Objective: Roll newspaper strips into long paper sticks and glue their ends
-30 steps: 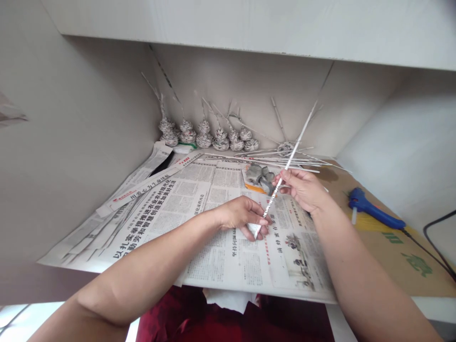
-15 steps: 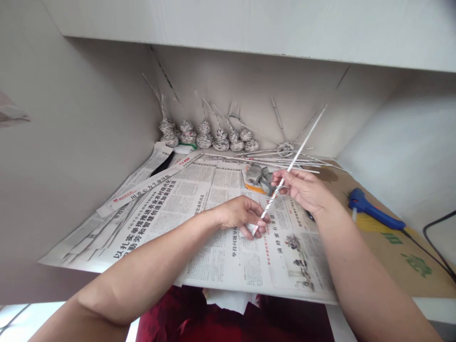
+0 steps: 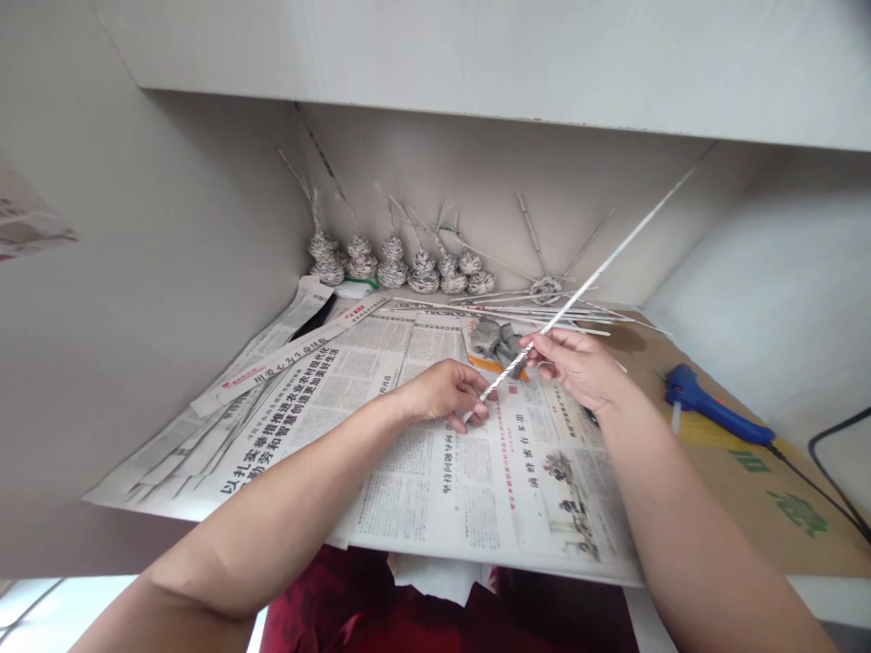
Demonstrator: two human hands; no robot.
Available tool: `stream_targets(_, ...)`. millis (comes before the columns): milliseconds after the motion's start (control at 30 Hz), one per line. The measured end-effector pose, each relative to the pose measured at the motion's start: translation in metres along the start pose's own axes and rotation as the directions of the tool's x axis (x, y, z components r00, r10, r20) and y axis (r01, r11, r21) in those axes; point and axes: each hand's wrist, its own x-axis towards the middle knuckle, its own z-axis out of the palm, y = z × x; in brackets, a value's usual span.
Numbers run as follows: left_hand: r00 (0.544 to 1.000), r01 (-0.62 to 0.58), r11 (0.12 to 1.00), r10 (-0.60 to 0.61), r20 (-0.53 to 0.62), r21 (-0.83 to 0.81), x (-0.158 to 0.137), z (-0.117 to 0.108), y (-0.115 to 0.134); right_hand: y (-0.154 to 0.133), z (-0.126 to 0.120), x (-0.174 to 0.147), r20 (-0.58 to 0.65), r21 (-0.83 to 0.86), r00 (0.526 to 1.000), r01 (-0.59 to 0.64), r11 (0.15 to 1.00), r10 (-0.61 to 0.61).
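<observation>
A long, thin rolled paper stick (image 3: 592,281) slants up to the right above the newspaper sheets (image 3: 435,490). My left hand (image 3: 453,394) is closed around its lower end, with the fingers curled. Higher up, my right hand (image 3: 572,363) pinches the same stick between thumb and fingers. Just behind the stick lies a crumpled grey cloth (image 3: 494,337) with something orange under it.
Several woven paper gourds (image 3: 393,263) line the back wall. Loose paper sticks (image 3: 517,313) lie beside a small woven piece (image 3: 545,290). Cut newspaper strips (image 3: 272,363) are at left. On cardboard (image 3: 735,508) at right rests a blue glue gun (image 3: 721,413). A white panel (image 3: 476,63) overhangs.
The paper stick has tilted further right, and its far end now reaches higher and farther right. My left hand has moved slightly up and left; the right hand has barely moved.
</observation>
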Motion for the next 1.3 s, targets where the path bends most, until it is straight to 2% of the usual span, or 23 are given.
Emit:
stream_targets(167, 0.999, 0.006, 0.996, -0.001, -0.053, 0.089, -0.002, 0.001, 0.005, 0.002, 0.005, 0.005, -0.135, -0.005, 0.990, 0.038, 0.999, -0.039)
stream_targets(333, 0.991, 0.027, 0.993, -0.011, -0.136, 0.116, 0.002, 0.000, 0.002, 0.000, 0.006, 0.004, -0.112, 0.029, 0.994, 0.016, 0.999, -0.012)
stream_targets(433, 0.975, 0.002, 0.983, 0.039, -0.220, 0.182, 0.005, -0.005, 0.001, 0.000, 0.006, 0.004, -0.156, 0.061, 0.988, 0.011, 0.998, -0.002)
stream_targets(500, 0.948, -0.034, 0.961, 0.118, -0.294, 0.276, 0.005, -0.011, 0.002, 0.002, 0.007, 0.005, -0.198, 0.086, 0.980, 0.010, 0.996, 0.007)
stream_targets(600, 0.878, -0.062, 0.908, 0.247, -0.410, 0.414, 0.004, -0.023, 0.006, 0.003, 0.009, 0.006, -0.232, 0.134, 0.972, -0.002, 0.991, 0.033)
stream_targets(733, 0.814, -0.072, 0.901, 0.301, -0.497, 0.427, 0.004, -0.039, 0.006, 0.002, 0.010, 0.006, -0.243, 0.159, 0.968, -0.018, 0.987, 0.057)
stream_targets(867, 0.775, -0.181, 0.926, 0.342, -0.531, 0.331, 0.005, -0.049, 0.003, 0.002, 0.011, 0.006, -0.241, 0.161, 0.969, -0.023, 0.987, 0.062)
stream_targets(1033, 0.796, -0.313, 0.949, 0.247, -0.552, -0.026, 0.006, -0.052, 0.004, 0.007, 0.013, 0.009, -0.247, 0.220, 0.963, -0.052, 0.974, 0.107)
stream_targets(1167, 0.767, -0.438, 0.859, 0.203, -0.609, -0.266, 0.009, -0.054, 0.007, 0.011, 0.023, 0.008, -0.238, 0.272, 0.962, -0.066, 0.960, 0.133)
stream_targets(1300, 0.748, -0.528, 0.711, 0.131, -0.650, -0.464, 0.011, -0.055, 0.008, 0.014, 0.038, 0.005, -0.223, 0.345, 0.958, -0.094, 0.934, 0.180)
